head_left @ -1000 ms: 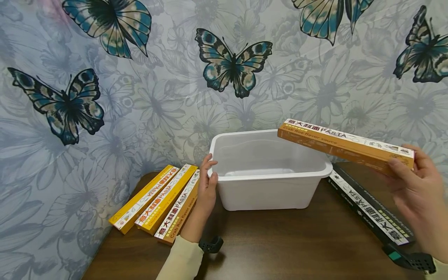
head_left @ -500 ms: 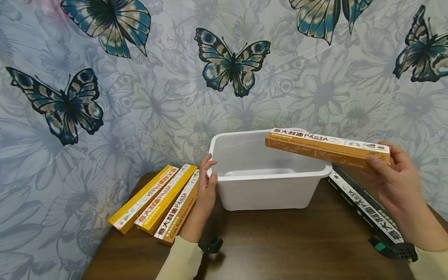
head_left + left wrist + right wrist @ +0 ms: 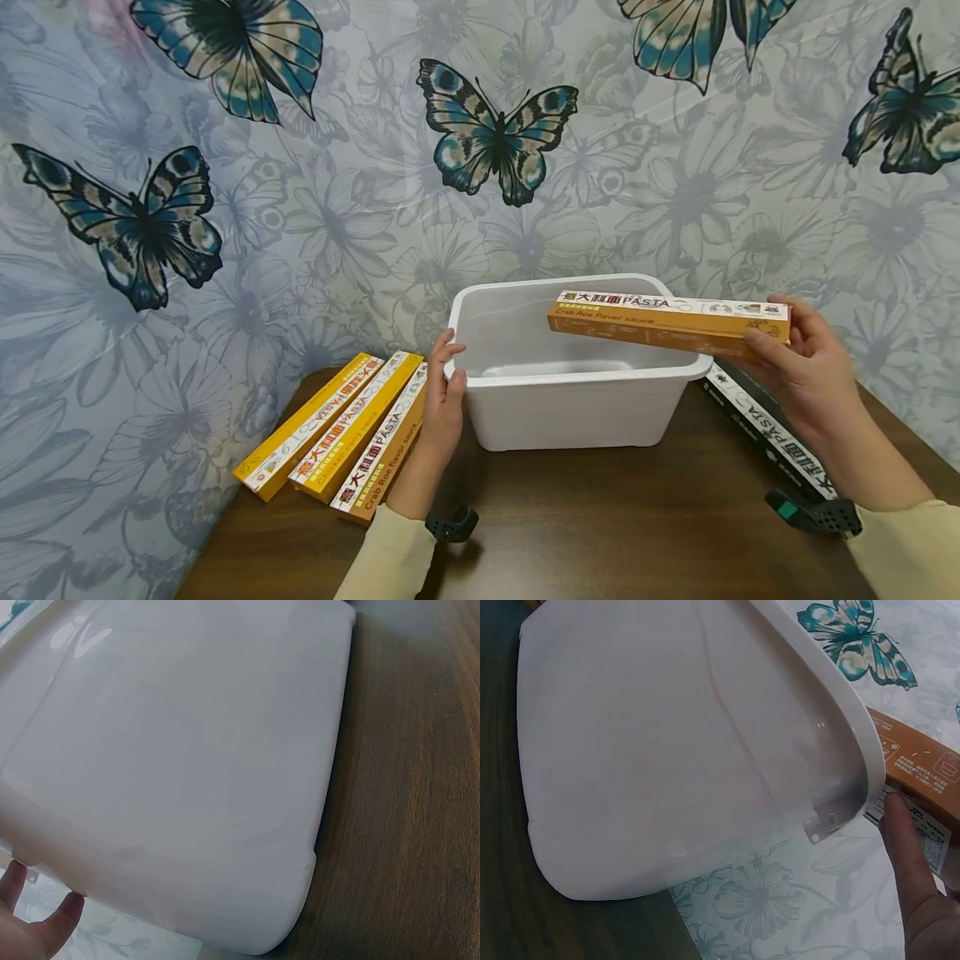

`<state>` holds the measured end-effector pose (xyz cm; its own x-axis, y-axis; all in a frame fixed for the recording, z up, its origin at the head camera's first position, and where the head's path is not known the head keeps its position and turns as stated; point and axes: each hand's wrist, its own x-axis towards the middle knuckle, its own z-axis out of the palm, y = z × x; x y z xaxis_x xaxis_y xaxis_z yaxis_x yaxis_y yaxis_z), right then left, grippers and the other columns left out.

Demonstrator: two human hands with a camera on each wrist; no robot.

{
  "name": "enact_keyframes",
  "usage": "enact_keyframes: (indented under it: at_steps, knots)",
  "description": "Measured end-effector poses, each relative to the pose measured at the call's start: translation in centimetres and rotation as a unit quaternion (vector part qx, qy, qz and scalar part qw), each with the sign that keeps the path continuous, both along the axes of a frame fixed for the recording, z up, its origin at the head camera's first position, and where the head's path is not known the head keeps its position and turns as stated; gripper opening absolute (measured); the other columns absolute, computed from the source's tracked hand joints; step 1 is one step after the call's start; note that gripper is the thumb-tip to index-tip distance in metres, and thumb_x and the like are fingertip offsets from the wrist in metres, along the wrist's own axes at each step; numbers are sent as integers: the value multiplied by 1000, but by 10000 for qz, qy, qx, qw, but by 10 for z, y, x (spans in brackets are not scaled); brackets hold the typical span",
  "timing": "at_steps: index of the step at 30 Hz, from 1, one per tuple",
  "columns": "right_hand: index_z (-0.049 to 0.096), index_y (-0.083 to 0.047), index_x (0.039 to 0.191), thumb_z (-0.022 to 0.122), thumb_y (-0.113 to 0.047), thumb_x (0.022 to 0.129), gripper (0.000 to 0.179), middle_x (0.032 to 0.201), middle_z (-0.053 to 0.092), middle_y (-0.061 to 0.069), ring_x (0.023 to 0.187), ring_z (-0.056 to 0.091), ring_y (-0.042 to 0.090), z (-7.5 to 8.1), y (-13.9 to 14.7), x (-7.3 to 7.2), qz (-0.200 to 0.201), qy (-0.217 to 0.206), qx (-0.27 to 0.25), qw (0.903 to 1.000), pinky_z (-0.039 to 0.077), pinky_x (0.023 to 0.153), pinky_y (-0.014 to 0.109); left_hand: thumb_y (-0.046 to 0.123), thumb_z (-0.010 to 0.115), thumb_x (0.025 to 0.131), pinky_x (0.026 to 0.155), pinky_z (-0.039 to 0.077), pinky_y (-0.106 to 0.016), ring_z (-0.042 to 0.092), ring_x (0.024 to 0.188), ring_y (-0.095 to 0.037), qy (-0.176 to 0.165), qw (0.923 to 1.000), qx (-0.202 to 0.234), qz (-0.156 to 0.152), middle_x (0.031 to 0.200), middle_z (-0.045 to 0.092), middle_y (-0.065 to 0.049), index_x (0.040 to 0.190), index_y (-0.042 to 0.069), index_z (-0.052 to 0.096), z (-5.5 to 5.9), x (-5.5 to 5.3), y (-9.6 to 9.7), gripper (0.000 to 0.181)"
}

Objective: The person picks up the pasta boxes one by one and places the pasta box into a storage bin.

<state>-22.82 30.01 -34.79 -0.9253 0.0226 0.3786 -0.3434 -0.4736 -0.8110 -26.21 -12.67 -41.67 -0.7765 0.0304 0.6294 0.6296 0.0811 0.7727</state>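
My right hand point(image 3: 813, 367) grips the right end of an orange-brown pasta box point(image 3: 630, 323), labelled crab roe flavor sauce. The box is held nearly level above the right part of a white plastic bin point(image 3: 573, 417). In the right wrist view, a finger lies along the underside of the pasta box point(image 3: 919, 761), beside the bin's rim point(image 3: 866, 742). My left hand point(image 3: 442, 408) rests against the bin's left end, fingers fairly straight. Two fingertips touch the bin's edge in the left wrist view, where the bin's wall point(image 3: 187, 750) fills most of the picture.
Left of the bin lie two yellow pasta boxes point(image 3: 311, 425) point(image 3: 360, 425) and an orange-brown pasta box point(image 3: 382, 450), side by side. A black pasta box point(image 3: 765, 429) lies at the right, partly behind my right arm. Butterfly-patterned cloth point(image 3: 337, 208) rises behind the brown table point(image 3: 570, 517).
My right hand has moved left and slightly down with the orange-brown pasta box, bringing it further over the bin and more level. The left hand and bin have stayed put.
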Motion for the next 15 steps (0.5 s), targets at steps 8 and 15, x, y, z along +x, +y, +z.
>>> enact_keyframes:
  at_steps: [8,15]
  knots:
    - [42,-17,142,58,5,96,54,130,42,-4,104,60,5,9,-10,-6,-608,-232,1274,9897,59,76,20,22,40,101,122,9,-62,16,155,-28,-52,10000,-19,20,166,21,-4,135,8,44,1,1,-1,36]
    - [44,-23,145,66,-3,93,60,126,42,-10,96,64,-4,14,-18,-13,-1072,-374,2387,9644,54,74,10,20,40,101,122,9,-62,15,155,-28,-44,10000,-38,-8,165,22,-4,136,9,44,2,2,-2,37]
